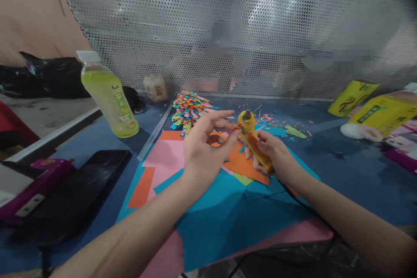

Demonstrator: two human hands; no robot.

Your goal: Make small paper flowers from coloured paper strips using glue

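Note:
My right hand (272,154) is wrapped round a yellow glue gun (252,137), its dark nozzle tilted up and away from me. A black cord runs from the gun's lower end. Beside the nozzle, my left hand (206,147) has thumb and index finger pinched together, the other fingers stretched out. Whatever is in that pinch is too small to make out. Beneath both hands lie sheets of coloured paper: a blue sheet (228,217), an orange sheet (243,160) and a pink sheet (166,152). Behind my left hand stands a cone-shaped pile of small multicoloured paper pieces (190,108).
A green drink bottle (109,100) stands left, near a black phone (74,195) and a purple device (35,186). Paper scraps (293,130) litter the table's back. At right are a yellow box (352,97) and a yellow-labelled bottle (384,108). Perforated metal sheet (195,21) closes the back.

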